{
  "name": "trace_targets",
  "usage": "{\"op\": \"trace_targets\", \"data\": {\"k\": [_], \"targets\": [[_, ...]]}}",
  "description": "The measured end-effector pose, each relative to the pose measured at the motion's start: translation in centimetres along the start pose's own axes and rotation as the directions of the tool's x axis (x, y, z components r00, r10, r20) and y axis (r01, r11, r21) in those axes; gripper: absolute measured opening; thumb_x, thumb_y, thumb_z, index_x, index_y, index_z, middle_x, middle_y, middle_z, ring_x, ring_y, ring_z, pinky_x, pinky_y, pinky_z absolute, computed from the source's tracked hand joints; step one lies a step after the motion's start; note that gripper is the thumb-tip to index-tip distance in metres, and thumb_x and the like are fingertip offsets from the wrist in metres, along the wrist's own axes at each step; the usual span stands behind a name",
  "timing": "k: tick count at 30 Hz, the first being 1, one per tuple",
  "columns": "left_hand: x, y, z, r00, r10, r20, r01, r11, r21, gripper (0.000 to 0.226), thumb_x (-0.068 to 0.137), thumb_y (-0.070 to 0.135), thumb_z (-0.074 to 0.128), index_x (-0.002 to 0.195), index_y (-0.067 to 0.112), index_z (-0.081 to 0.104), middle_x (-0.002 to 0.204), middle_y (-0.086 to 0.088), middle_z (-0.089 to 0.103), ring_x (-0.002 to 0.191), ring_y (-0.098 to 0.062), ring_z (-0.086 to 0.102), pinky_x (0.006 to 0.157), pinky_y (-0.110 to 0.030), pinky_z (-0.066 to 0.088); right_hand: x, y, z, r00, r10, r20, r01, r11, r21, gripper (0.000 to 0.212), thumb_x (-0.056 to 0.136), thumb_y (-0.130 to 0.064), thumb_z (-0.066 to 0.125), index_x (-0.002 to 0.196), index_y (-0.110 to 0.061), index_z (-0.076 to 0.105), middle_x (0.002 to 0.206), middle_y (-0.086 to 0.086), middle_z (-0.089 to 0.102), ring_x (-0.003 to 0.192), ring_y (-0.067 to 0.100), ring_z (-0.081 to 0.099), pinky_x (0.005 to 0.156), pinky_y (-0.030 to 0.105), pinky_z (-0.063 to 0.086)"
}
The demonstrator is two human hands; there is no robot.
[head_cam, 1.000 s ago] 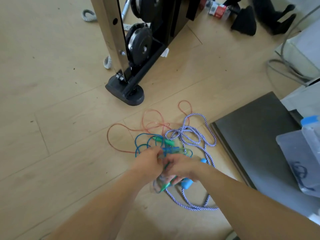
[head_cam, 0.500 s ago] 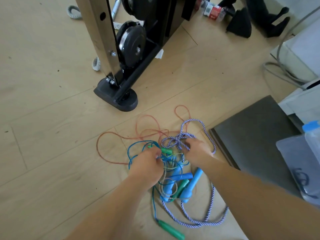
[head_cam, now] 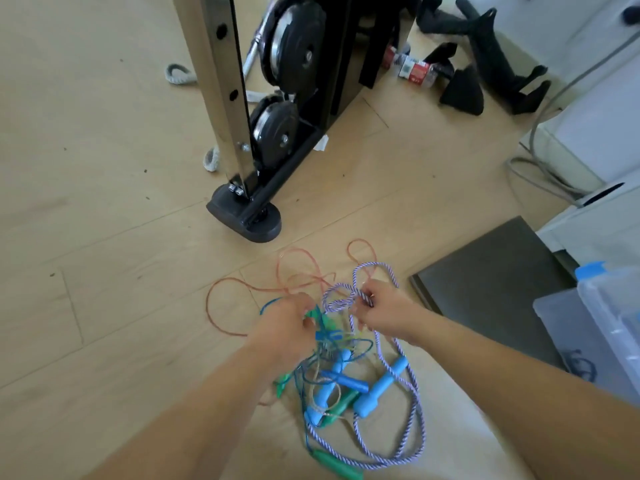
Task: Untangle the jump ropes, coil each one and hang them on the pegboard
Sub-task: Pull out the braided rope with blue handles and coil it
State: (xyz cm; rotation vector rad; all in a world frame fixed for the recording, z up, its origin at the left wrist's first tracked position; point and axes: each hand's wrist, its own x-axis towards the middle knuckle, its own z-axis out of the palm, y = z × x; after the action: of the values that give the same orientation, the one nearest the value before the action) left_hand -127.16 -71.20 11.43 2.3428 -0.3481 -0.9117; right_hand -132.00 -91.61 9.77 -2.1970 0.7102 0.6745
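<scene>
no legible text, bottle point(head_cam: 414, 69) label too blurred

Light wooden plank floor point(head_cam: 86, 202) all around. A metal upright post with holes point(head_cam: 221, 81) stands on a chunky black foot point(head_cam: 246, 220), with two black weight plates point(head_cam: 298, 53) stacked just behind it. A grey braided rope loop point(head_cam: 178, 73) peeks out to its left. On the right there's a dark grey flat mat point(head_cam: 495, 285) and, beside it, a clear plastic storage bin point(head_cam: 609, 327). A red-labelled bottle point(head_cam: 415, 69) lies on its side up top, and a grey cable point(head_cam: 540, 133) runs along the white wall.

Left hand point(head_cam: 284, 327), right hand point(head_cam: 377, 315), both curled
</scene>
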Motion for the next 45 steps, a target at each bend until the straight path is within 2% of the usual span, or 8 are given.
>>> {"op": "trace_targets", "data": {"k": [10,15,23,31,34,38,41,45], "targets": [[-6.0,8.9,-10.0,0.963,0.266,-0.035,-0.266,0.964,0.004,0.078,0.084,0.025,0.073,0.155,0.028,0.039,0.154,0.006,0.045,0.137,-0.015,0.049,0.112,-0.026,0.039,-12.6,-11.8,-10.4,0.929,-0.365,-0.066,0.350,0.921,-0.169,0.010,0.096,-0.027,0.066,0.086,-0.025,0.065,0.078,-0.006,0.069,0.073,0.014,0.065,0.071,0.031,0.053],[-10.3,13.2,-14.2,0.940,0.330,-0.091,-0.337,0.939,-0.072,0.009,0.082,0.029,0.066,0.084,0.021,0.063,0.075,0.001,0.064,0.069,-0.016,0.058,0.072,-0.038,0.057,-20.3,-16.1,-15.7,0.874,-0.430,-0.227,0.464,0.877,0.127,0.010,0.097,-0.021,0.068,0.091,-0.016,0.073,0.062,-0.003,0.066,0.055,0.006,0.055,0.056,0.018,0.044],[-14.7,14.6,-15.9,0.959,0.201,-0.197,-0.254,0.920,-0.299,0.027,0.101,0.031,0.059,0.086,0.009,0.066,0.076,-0.013,0.072,0.057,-0.009,0.058,0.068,-0.036,0.054,-21.1,-14.9,-13.6,0.878,-0.193,-0.438,0.257,0.962,0.092,0.020,0.101,-0.032,0.056,0.086,-0.020,0.064,0.077,0.002,0.075,0.075,0.024,0.072,0.077,0.038,0.058],[-16.1,15.2,-16.3,0.836,0.311,-0.453,-0.390,0.916,-0.090,0.037,0.100,0.042,0.055,0.077,0.013,0.055,0.057,-0.001,0.056,0.052,-0.020,0.048,0.055,-0.035,0.043,-20.6,-15.6,-15.1,0.713,-0.345,-0.611,0.475,0.878,0.059,0.023,0.100,-0.039,0.062,0.084,-0.022,0.065,0.051,-0.008,0.048,0.049,0.008,0.045,0.049,0.016,0.037],[-16.0,14.9,-16.3,0.893,0.307,-0.329,-0.355,0.930,-0.098,0.036,0.095,0.043,0.062,0.076,0.012,0.058,0.058,-0.004,0.056,0.052,-0.017,0.051,0.057,-0.032,0.046,-20.9,-15.2,-15.6,0.626,-0.281,-0.727,0.518,0.847,0.118,0.021,0.102,-0.040,0.058,0.088,-0.025,0.065,0.056,-0.007,0.048,0.051,0.009,0.041,0.049,0.020,0.034],[-15.0,13.3,-17.1,0.972,0.200,0.121,-0.226,0.935,0.275,0.030,0.096,0.038,0.061,0.086,0.010,0.064,0.074,-0.001,0.064,0.066,-0.017,0.058,0.064,-0.028,0.049,-21.8,-14.0,-17.9,0.592,0.026,-0.806,0.541,0.728,0.421,0.022,0.103,-0.044,0.055,0.086,-0.033,0.063,0.058,-0.005,0.059,0.052,0.015,0.051,0.053,0.028,0.043],[-15.2,12.7,-16.8,0.971,0.179,0.158,-0.218,0.936,0.275,0.035,0.103,0.039,0.051,0.085,0.011,0.062,0.079,0.006,0.072,0.069,-0.011,0.067,0.071,-0.030,0.057,-22.2,-13.4,-18.0,0.691,0.044,-0.722,0.471,0.731,0.494,0.018,0.101,-0.037,0.062,0.089,-0.024,0.068,0.066,-0.005,0.068,0.060,0.016,0.063,0.066,0.038,0.055],[-16.1,14.9,-15.0,0.940,0.339,-0.031,-0.339,0.941,-0.008,0.029,0.105,0.039,0.049,0.099,0.015,0.064,0.079,-0.003,0.071,0.071,-0.016,0.070,0.069,-0.040,0.058,-22.7,-14.9,-15.7,0.935,-0.116,-0.335,0.350,0.446,0.824,0.023,0.100,-0.033,0.063,0.094,-0.010,0.063,0.097,0.009,0.068,0.088,0.024,0.065,0.087,0.051,0.060]]}}
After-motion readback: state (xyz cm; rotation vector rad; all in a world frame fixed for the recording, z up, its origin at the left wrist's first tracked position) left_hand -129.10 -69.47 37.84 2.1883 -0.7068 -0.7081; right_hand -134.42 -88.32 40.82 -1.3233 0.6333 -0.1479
